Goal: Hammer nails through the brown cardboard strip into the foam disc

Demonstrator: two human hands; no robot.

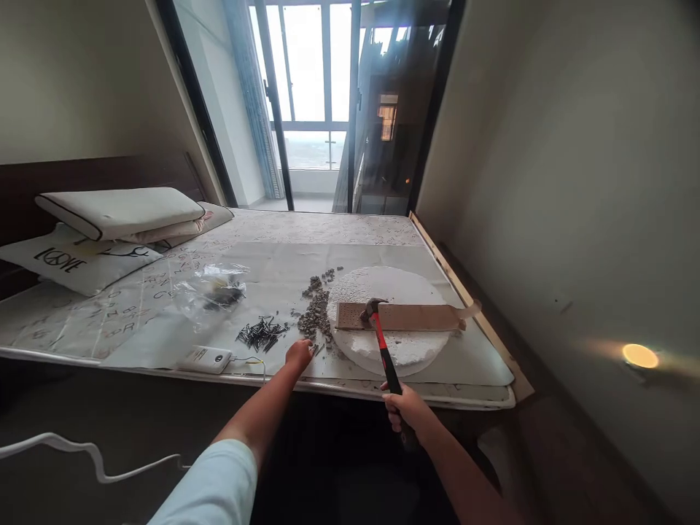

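My right hand [405,410] is wrapped round the black and red handle of a claw hammer [381,339]. The hammer's head rests on or just over a brown wooden board [418,318] with rows of small holes at its left end. Under the board is a round white foam disc [394,357], crumbly on top. My left hand [299,355] is closed, fingertips down beside a pile of grey rubble chunks [314,313]. Thin nail-like pieces show at its fingertips, but what it grips is unclear. To its left lies a heap of dark nails [261,333].
A pale sheet [273,262] covers part of the mattress [355,226]. A clear plastic bag [213,292] with dark contents and a white power bank [205,359] with a cable lie left. Pillows [125,211] are piled far left. A wooden rail [459,288] edges the right side.
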